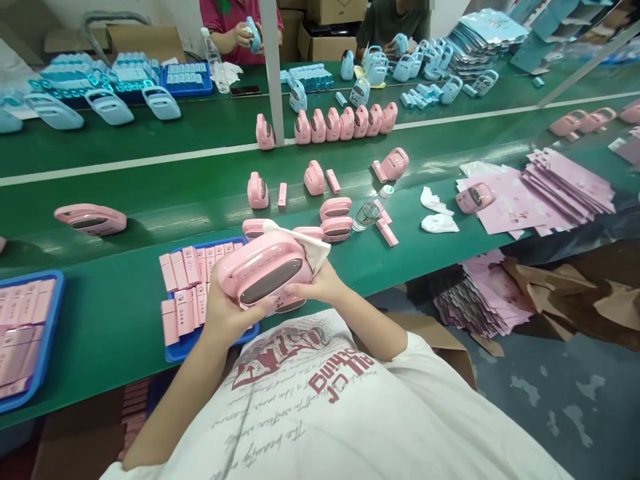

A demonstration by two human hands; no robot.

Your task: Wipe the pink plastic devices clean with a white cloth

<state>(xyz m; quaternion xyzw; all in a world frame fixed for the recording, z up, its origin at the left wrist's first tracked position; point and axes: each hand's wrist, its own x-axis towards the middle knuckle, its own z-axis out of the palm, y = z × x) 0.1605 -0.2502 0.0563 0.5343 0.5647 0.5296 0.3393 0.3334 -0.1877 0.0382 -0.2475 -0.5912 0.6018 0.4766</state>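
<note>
Both my hands hold a pink, rounded plastic device with a handle and a dark oval panel (273, 281) in front of my chest. My left hand (225, 310) grips its left end, thumb along the lower edge. At the other end, my right hand (320, 287) presses a white cloth (313, 248) against the shell, its thumb on the front. Behind and below it, a blue tray (183, 350) holds several small pink box-shaped pieces (185, 310). More pink devices (337, 229) lie just beyond my hands, partly hidden by the one I hold.
A water bottle (369, 212) leans beside loose pink pieces. White cloths (439, 222) and stacked pink sheets (565, 190) lie to the right. A row of pink devices (347, 123) stands by a metal post (274, 73). Two people work across the bench among blue devices (375, 65).
</note>
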